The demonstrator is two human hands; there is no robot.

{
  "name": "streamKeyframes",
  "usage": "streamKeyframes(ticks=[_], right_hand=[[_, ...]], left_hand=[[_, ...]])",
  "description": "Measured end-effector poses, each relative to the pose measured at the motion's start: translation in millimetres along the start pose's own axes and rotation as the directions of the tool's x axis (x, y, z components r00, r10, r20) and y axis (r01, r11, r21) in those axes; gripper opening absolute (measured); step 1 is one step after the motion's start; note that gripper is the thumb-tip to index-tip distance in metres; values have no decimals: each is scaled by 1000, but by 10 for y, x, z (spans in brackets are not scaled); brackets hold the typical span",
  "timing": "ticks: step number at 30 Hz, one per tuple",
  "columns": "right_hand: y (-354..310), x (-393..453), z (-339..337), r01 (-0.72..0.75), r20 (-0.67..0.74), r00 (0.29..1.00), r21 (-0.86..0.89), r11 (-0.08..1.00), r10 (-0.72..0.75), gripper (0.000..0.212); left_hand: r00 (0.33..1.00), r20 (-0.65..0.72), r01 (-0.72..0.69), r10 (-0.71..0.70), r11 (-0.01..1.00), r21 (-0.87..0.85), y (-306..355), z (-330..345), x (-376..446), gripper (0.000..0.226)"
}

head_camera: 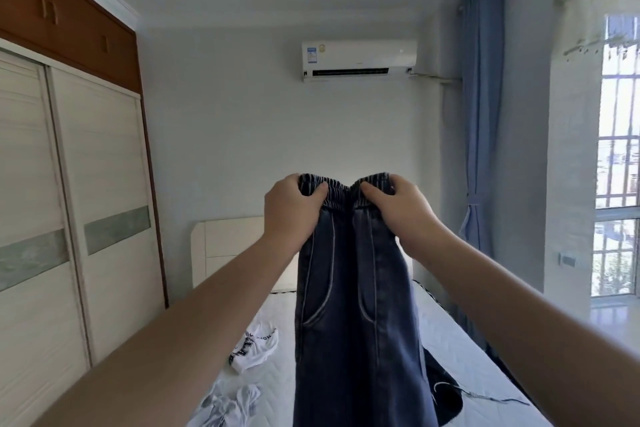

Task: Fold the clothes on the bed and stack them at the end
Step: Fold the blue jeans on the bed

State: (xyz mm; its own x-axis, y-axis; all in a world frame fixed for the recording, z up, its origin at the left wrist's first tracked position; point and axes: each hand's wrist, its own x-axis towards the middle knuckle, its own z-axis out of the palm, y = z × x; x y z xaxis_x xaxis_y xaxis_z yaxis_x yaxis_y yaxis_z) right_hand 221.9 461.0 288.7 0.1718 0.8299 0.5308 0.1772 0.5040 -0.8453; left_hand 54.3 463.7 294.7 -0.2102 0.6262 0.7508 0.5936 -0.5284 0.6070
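A pair of dark blue jeans hangs in the air in front of me, legs dropping down over the bed. My left hand grips the left side of the elastic waistband and my right hand grips its right side, thumbs on the near face. A white T-shirt with black print lies crumpled on the mattress to the left. A white crumpled garment lies nearer, at the lower left. A dark garment lies on the bed behind the jeans, to the right.
A wardrobe with sliding doors fills the left side. The cream headboard stands against the far wall under an air conditioner. A blue curtain and a barred window are on the right.
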Motion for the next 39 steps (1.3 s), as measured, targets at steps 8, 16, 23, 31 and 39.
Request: streamKeyframes(ticks=[8,16,23,31,39], right_hand=[[-5,-246,124,97,22,995,-93,991,-95,17],[-29,-377,111,-153,216,971,239,959,101,49],[130,-489,199,-207,354,933,373,904,67,36],[262,-543,249,-129,529,848,275,953,-38,76],[812,-232,-209,-132,80,987,-72,989,137,80]], left_hand=[[989,-43,-139,139,990,8,60,99,-192,20],[1000,31,1,0,999,-36,-59,111,-166,46],[961,202,220,-188,963,-155,-107,150,-201,65],[920,320,344,-225,854,-391,-272,107,-130,57],[919,387,249,-77,875,-416,-512,3,-117,30]])
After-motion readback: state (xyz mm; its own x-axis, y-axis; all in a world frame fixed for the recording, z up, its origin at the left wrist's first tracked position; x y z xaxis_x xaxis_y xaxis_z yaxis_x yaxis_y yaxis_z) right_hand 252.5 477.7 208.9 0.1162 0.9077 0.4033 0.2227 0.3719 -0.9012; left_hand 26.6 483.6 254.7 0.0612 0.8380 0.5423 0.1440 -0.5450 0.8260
